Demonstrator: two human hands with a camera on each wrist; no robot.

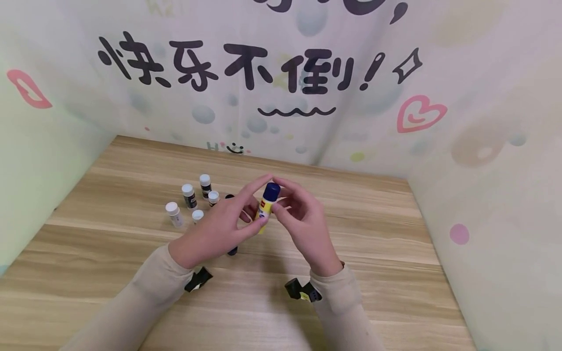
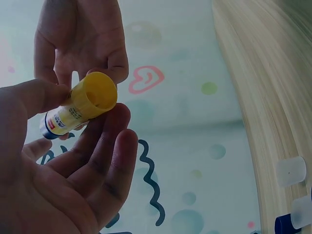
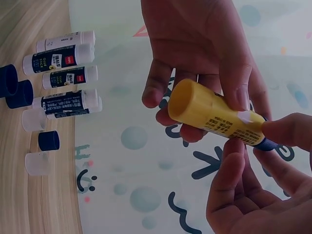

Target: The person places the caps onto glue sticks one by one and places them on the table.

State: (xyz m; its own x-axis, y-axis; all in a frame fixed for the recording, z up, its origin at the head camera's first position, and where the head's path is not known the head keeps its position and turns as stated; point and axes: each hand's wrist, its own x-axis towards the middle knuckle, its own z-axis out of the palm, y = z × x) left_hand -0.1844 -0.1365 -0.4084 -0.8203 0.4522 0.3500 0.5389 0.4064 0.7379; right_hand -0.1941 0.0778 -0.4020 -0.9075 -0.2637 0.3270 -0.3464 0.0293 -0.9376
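A yellow glue stick point(image 1: 265, 208) with a dark blue cap point(image 1: 271, 191) is held up above the table between both hands. My left hand point(image 1: 219, 219) pinches its yellow body between thumb and fingers. At the capped end, my right hand point(image 1: 305, 226) pinches with thumb and fingertips, as the right wrist view shows. The hollow yellow base point(image 2: 101, 92) of the stick faces the left wrist camera. The cap sits on the stick, pointing up and away in the head view. Part of the label is hidden behind fingers.
Left of my hands, several glue sticks point(image 3: 58, 59), most with dark labels, stand on the wooden table point(image 1: 373, 302). Loose blue caps point(image 3: 48, 140) and translucent caps point(image 3: 37, 164) lie near them. A printed cloth wall point(image 1: 272, 131) rises behind the table.
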